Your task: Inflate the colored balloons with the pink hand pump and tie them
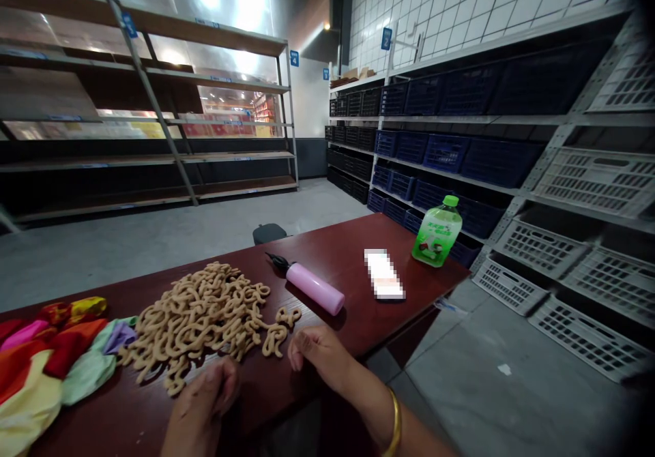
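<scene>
Indoors, one blue shelf tag (294,58) reads "4" and a second tag (387,38) reads "2"; lettering on the green bottle (437,235), standing at the far right of the tabletop (340,242), is too blurred to read; a heap of tan looped pieces (205,310) lies between bright crumpled fabrics (74,355) and a pink pump (314,288), its strands pointing every way, the pile's long axis running from near left to far right; the pump lies diagonally, black nozzle aimed far left; a person's left hand (212,390) is just beside the heap, fingers curled inward; the right hand (321,356), likewise curled, is near a few stray loops; whether either grips anything cannot be told.
</scene>
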{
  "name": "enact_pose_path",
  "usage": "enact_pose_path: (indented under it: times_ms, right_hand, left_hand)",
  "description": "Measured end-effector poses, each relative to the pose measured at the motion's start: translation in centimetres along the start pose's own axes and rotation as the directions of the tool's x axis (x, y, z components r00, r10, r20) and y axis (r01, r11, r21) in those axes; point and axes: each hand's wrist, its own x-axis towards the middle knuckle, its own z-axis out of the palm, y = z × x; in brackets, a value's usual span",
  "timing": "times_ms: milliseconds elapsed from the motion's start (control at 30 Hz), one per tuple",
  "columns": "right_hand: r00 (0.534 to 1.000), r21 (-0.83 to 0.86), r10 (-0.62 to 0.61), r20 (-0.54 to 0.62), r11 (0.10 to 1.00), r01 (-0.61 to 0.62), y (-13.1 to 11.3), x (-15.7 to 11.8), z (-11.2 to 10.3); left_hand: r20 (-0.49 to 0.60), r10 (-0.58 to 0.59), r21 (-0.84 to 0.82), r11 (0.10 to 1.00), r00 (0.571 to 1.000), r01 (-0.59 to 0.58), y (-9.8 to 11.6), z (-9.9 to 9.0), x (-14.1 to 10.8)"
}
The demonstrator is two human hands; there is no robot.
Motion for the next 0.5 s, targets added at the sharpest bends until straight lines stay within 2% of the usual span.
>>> enact_pose_path:
  times_ms: [67,133,200,300,400,433,500]
  right_hand:
    - [0.998,0.083,0.055,-0.010,0.995,-0.054,-0.6,0.8,0.0]
    - [0.996,0.166,0.087,-0.029,0.983,-0.081,-2.3,2.5,-0.1]
    - [0.996,0.219,0.034,-0.080,0.976,-0.016,-5.4,5.0,-0.3]
    - [0.995,0.287,-0.088,0.043,0.955,0.072,-11.7,9.6,-0.5]
    - [0.985,0.348,-0.121,0.122,0.935,0.072,-17.4,14.0,-0.4]
    - [0.982,0.358,-0.121,0.145,0.932,0.062,-18.6,15.3,-0.4]
    - [0.979,0.380,-0.113,0.167,0.924,0.042,-19.8,17.3,-0.3]
  left_hand:
    - [-0.012,-0.001,-0.030,1.000,1.000,0.000,0.8,0.5,0.3]
    - [-0.006,0.038,-0.098,0.994,0.999,-0.038,2.9,1.4,0.9]
    - [0.011,0.120,-0.181,0.977,0.993,-0.117,6.5,2.5,1.7]
    - [0.016,0.269,-0.222,0.940,0.963,-0.259,13.6,4.5,3.3]
    - [0.058,0.368,-0.244,0.907,0.928,-0.344,20.1,6.5,5.5]
    - [0.061,0.386,-0.253,0.898,0.920,-0.360,21.5,7.1,6.4]
    - [0.093,0.395,-0.276,0.892,0.914,-0.357,23.1,7.8,8.2]
